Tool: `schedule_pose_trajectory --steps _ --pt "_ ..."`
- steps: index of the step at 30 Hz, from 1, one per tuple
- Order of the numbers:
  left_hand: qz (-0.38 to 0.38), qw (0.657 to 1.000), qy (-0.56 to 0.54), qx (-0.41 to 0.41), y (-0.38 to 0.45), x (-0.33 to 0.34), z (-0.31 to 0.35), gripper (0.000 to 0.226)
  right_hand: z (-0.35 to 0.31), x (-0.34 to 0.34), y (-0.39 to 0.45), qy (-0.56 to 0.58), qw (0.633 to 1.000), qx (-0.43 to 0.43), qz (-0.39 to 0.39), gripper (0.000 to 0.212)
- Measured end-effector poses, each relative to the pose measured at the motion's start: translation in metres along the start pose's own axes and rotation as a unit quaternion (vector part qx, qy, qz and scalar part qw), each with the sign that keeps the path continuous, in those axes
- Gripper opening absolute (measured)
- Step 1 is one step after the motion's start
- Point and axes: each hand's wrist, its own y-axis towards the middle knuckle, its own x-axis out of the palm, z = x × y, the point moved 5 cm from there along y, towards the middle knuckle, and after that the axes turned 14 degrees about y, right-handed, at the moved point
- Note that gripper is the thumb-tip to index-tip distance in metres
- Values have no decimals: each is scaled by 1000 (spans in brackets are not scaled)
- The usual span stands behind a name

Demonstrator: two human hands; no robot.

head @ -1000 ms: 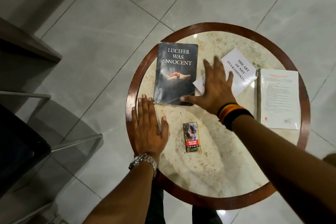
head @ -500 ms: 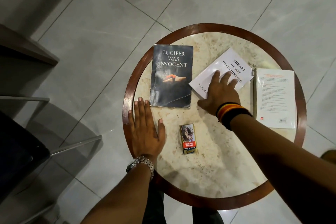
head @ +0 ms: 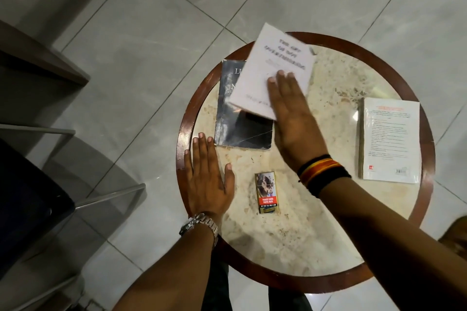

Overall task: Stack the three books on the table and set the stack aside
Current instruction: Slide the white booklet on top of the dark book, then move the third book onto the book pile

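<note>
A dark book (head: 242,131) lies flat at the left of the round table (head: 316,209). Over its upper right part a white book (head: 273,68) hangs tilted and blurred, held by my right hand (head: 293,118), whose fingers lie on its cover while the thumb is hidden beneath. A third book (head: 390,139), pale and back cover up, rests at the table's right edge. My left hand (head: 206,174) lies flat with fingers spread on the table's left rim, holding nothing.
A small cigarette pack (head: 266,192) lies between my two arms near the table's middle. A dark chair with metal legs (head: 32,199) stands on the tiled floor at the left, and a wooden ledge (head: 43,58) sits beyond it.
My right hand has lifted the white book off the table and carried it left, over the dark book. My left hand has stayed flat on the rim.
</note>
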Motion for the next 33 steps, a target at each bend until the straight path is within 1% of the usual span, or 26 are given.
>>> schedule_pose_trajectory --steps 3,5,8,12,16,21,25,27,29,30,31,32,33 --pt "1 1000 -2 -3 0 -1 1 80 -3 33 3 -27 993 -21 -115 77" --pt "0 1000 3 -6 0 -2 1 79 5 50 3 -55 985 -39 -156 78" --pt "6 1000 19 -1 0 -4 2 79 17 64 3 -82 978 -64 -178 71" --pt "10 1000 20 2 0 -6 2 78 33 65 -1 -108 967 -108 -206 72" --pt "8 1000 15 0 0 -4 2 79 32 68 -6 -117 958 -152 -213 68" --pt "11 1000 11 6 1 -5 2 79 31 74 -16 -133 949 -184 -220 64" --pt "14 1000 9 4 1 -5 2 79 36 71 -16 -159 934 -209 -244 61" --pt "11 1000 9 3 1 -6 2 79 37 64 -14 -178 928 -214 -249 63" --pt "11 1000 12 6 1 -7 3 79 37 55 -16 -193 932 -198 -234 70" --pt "13 1000 10 8 1 -8 3 78 38 50 -18 -190 942 -176 -214 72" --pt "16 1000 5 10 1 -9 3 78 41 42 -22 -174 958 -134 -184 75" --pt "20 1000 -1 11 1 -11 3 78 48 32 -26 -147 976 -75 -143 76" --pt "24 1000 -8 10 0 -12 4 78 60 20 -30 -116 989 5 -93 77"
